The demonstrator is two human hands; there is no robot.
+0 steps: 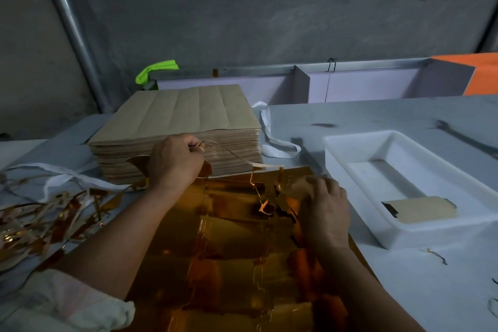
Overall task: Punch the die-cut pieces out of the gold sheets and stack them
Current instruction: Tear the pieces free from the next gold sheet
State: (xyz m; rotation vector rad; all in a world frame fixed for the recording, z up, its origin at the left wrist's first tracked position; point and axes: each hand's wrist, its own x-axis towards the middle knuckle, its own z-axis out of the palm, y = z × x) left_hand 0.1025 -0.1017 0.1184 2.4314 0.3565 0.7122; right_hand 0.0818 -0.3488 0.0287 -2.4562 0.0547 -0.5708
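Observation:
A shiny gold die-cut sheet (231, 256) lies on the table in front of me. My left hand (175, 160) is raised over its far left corner and pinches a thin waste strip (242, 160) that trails to the right above the sheet. My right hand (323, 205) rests on the sheet's far right part, fingers curled onto a piece there. Torn gold bits (266, 206) stick up between the hands. One punched piece (423, 213) lies brown side up in a white tray (347, 162) on the right.
A thick stack of brown-backed sheets (183, 121) stands behind the left hand. Gold waste strips (40, 221) pile up at the left with white straps (269, 137). A grey wall and partitions (301, 83) bound the far side.

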